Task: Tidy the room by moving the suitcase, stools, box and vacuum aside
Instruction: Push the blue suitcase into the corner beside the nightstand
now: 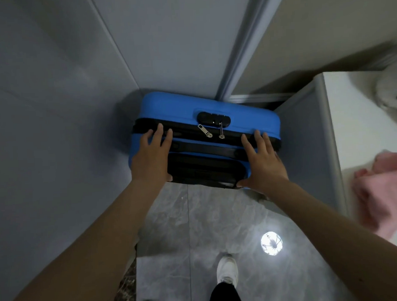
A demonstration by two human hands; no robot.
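Note:
A blue hard-shell suitcase [182, 105] with a black zipper band, a combination lock and a black top handle stands upright in the corner, seen from above. My left hand [151, 155] lies flat on its top at the left end, fingers straight over the zipper band. My right hand [263, 161] lies flat on the right end, thumb spread along the near edge. Neither hand grips the handle.
Grey walls [54, 111] close in on the left and behind the suitcase. A white cabinet [349, 143] stands tight against its right, with a pink cloth [383, 187] and a white soft toy [393, 91] on top. Glossy grey floor tiles [173, 231] and my white shoes [226, 271] lie below.

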